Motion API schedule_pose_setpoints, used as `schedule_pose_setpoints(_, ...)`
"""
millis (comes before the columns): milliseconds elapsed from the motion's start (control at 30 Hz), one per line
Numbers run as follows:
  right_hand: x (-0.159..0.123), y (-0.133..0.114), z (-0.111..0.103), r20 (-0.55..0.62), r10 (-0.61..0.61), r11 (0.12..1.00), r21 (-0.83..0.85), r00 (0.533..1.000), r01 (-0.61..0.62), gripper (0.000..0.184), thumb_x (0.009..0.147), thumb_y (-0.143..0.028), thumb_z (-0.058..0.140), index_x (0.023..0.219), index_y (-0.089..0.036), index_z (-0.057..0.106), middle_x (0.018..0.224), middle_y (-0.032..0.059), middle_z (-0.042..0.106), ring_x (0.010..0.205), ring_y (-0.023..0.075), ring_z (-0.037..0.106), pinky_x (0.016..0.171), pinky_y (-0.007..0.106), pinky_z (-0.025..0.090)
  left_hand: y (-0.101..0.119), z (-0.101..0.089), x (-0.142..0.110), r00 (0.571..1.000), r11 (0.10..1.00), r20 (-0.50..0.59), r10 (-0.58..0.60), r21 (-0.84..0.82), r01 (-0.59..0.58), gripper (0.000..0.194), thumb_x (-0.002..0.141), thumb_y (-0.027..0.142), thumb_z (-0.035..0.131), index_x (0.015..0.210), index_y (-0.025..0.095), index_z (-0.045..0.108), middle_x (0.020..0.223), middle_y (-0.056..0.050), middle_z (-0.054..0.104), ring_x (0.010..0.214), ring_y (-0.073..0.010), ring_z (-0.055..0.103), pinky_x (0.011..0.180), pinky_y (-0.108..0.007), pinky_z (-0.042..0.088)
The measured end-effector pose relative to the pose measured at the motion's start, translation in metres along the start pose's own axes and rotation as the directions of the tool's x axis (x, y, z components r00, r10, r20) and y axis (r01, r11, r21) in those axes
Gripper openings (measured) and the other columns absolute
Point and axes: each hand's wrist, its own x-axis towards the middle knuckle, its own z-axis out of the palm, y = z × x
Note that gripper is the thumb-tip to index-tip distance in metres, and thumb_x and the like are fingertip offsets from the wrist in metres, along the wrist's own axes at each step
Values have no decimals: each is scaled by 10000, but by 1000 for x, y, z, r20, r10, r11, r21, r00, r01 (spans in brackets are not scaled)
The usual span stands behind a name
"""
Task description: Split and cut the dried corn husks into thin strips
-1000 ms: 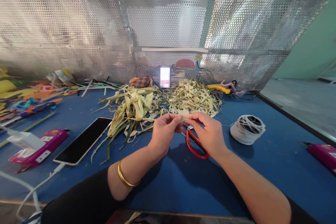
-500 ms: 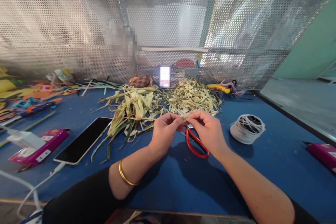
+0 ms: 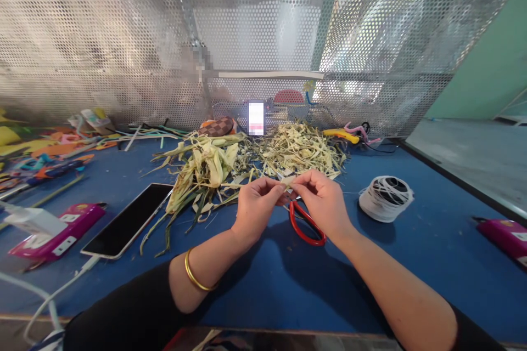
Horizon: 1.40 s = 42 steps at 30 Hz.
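Observation:
My left hand (image 3: 258,205) and my right hand (image 3: 323,200) meet over the middle of the table. Thumbs and fingers of both pinch a small pale piece of dried husk (image 3: 287,181) between them. Red-handled scissors (image 3: 307,225) lie on the table just under my right hand, their blades mostly hidden by the fingers. Beyond my hands are a bundle of corn husks (image 3: 214,162) on the left and a heap of shredded husk strips (image 3: 302,151) on the right. A spool of white string (image 3: 386,198) stands to the right, with a thin thread running toward my right hand.
A dark-screened phone (image 3: 129,219) on a cable and a magenta power strip (image 3: 60,233) with a white plug lie at left. Coloured scraps (image 3: 49,148) are heaped at the far left. A perforated metal screen (image 3: 263,27) bounds the back; another magenta strip (image 3: 504,236) sits far right.
Both hands keep their pinch in nearly the same spot, while the husk piece turns slightly between the fingertips. The whole view has shifted a little.

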Motion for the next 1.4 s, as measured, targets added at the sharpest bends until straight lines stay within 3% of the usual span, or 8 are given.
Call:
schedule_pose_setpoints(300, -1, -1, 0, -16, -21, 999, -35, 1000, 21, 82, 772, -256, 589, 714, -200, 607, 652, 10, 669, 616, 162, 618, 587, 277, 480, -2, 0, 2, 1000, 1000, 27, 8, 30, -9, 156, 653, 278, 710, 675, 142, 636, 603, -5, 653, 569, -109, 600, 595, -223, 501)
schedule_pose_setpoints(433, 0, -4, 2, -22, 52, 995, 84, 998, -50, 89, 753, -268, 605, 699, -198, 597, 629, 10, 662, 603, 167, 627, 573, 282, 495, -2, 2, 1, 999, 999, 1, 33, 14, -33, 172, 672, 300, 691, 650, 153, 604, 584, 11, 631, 542, -93, 574, 574, -210, 481)
schedule_pose_setpoints(600, 2, -4, 4, -14, 102, 962, 254, 995, -95, 112, 710, -276, 650, 737, -214, 561, 626, -19, 641, 541, 152, 610, 555, 287, 513, -3, 4, 0, 996, 995, -27, -79, -62, 77, 204, 683, 316, 672, 640, 152, 559, 572, 7, 620, 498, -82, 553, 515, -190, 447)
schedule_pose_setpoints(867, 2, 0, -1, 31, -178, 983, -28, 983, 179, 74, 771, -227, 602, 799, -233, 670, 795, 4, 701, 717, 167, 642, 691, 295, 507, 2, 0, 1, 977, 953, 10, -215, -216, 212, 210, 661, 286, 688, 605, 136, 553, 561, 7, 586, 471, -65, 532, 460, -168, 411)
schedule_pose_setpoints(1067, 0, 3, -1, 21, -213, 971, -104, 977, 214, 81, 790, -253, 606, 774, -243, 685, 777, 6, 705, 734, 179, 639, 701, 304, 495, 5, -1, 1, 946, 910, 50, -321, -262, 323, 165, 638, 226, 696, 653, 143, 554, 646, -14, 619, 542, -86, 575, 462, -171, 435)
schedule_pose_setpoints(1233, 1, 3, -3, 16, -229, 968, -97, 973, 230, 95, 791, -247, 598, 745, -246, 681, 765, 5, 700, 735, 182, 637, 697, 306, 488, 7, -3, 2, 960, 938, 87, -267, -205, 279, 166, 634, 226, 704, 713, 149, 579, 677, -7, 630, 557, -92, 584, 456, -173, 435)
schedule_pose_setpoints(1400, 2, 2, -3, 0, -201, 977, -74, 980, 201, 91, 788, -257, 593, 738, -241, 667, 787, 11, 703, 737, 185, 636, 710, 317, 492, 5, -2, 1, 989, 984, 57, -133, -111, 139, 202, 654, 294, 703, 700, 149, 569, 644, -6, 635, 567, -109, 600, 500, -198, 471)
